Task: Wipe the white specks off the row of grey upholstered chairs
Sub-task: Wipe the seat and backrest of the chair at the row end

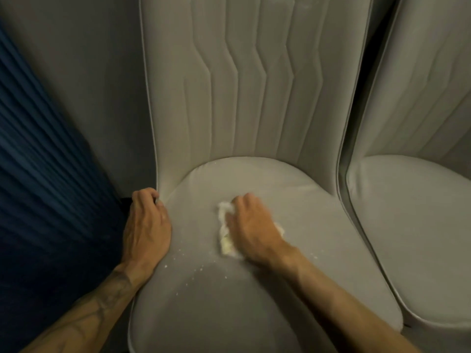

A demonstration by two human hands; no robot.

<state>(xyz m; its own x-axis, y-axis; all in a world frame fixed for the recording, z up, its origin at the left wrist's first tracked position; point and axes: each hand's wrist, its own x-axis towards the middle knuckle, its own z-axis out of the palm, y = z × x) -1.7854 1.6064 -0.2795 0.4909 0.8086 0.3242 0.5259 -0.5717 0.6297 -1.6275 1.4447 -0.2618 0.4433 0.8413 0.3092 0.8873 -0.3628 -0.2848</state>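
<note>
2 hands on chair seat

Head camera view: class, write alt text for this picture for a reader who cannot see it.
A person's right hand presses a white cloth onto a grey upholstered chair seat, while the left hand grips the seat's left edge. White specks dot the seat near its front; a second grey chair stands alongside on the right.

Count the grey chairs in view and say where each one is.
2. One chair fills the centre, under both hands; a second chair stands beside it at the right edge, partly cut off. More may lie outside the frame.
</note>
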